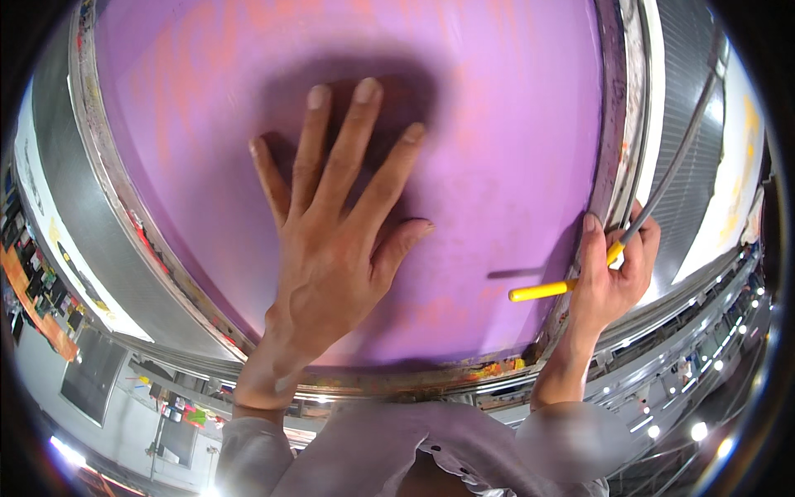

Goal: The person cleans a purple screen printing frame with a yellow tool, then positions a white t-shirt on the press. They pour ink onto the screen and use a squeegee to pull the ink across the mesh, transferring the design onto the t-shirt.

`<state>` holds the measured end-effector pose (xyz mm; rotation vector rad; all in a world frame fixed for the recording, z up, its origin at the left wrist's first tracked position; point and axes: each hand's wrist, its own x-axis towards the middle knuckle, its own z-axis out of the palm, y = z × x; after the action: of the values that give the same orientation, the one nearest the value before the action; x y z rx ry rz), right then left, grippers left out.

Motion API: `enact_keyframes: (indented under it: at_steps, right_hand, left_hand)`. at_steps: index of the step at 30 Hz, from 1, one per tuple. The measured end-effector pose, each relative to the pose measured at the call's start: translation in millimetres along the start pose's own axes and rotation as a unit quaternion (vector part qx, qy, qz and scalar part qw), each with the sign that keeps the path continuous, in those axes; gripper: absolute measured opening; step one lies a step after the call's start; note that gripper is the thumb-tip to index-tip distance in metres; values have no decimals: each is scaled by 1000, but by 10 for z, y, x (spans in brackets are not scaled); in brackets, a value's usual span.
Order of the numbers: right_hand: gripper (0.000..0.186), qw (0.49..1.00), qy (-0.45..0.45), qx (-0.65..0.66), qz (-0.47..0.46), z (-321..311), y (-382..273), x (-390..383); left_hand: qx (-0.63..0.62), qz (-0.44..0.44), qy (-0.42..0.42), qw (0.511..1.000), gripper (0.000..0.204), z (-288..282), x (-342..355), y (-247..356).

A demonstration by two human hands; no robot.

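A large pink-purple screen (489, 108) with faint orange markings and a stained metal frame (609, 99) fills the middle. My left hand (331, 207) is spread open over it, fingers apart and holding nothing, with a dark shadow around the fingers; whether it touches the surface I cannot tell. Beside the frame's right side, my right hand (609, 273) is closed on a yellow tool (538, 291), whose rod-like end sticks out leftward over the screen. A grey cable or hose (687, 124) runs from the tool up to the upper right.
Grey ribbed panels (74, 199) with white strips flank the frame on both sides. At the far lower left are an orange board (37, 306), a grey wall and cluttered small items. Rails and small lights (700, 431) show along the lower right rim.
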<state>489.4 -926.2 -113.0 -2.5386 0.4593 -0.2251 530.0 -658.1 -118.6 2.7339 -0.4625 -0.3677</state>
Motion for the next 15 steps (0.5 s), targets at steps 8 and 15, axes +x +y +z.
enact_keyframes:
  at_steps: [8,15]
  right_hand:
    - [15,997,-1,7,-72,18,71,26]
    - [13,998,14,7,-66,35,65,13]
  left_hand:
    - [-43,-34,-70,996,86,36,-564,376]
    - [-98,-80,-147,981,102,-39,-462,430]
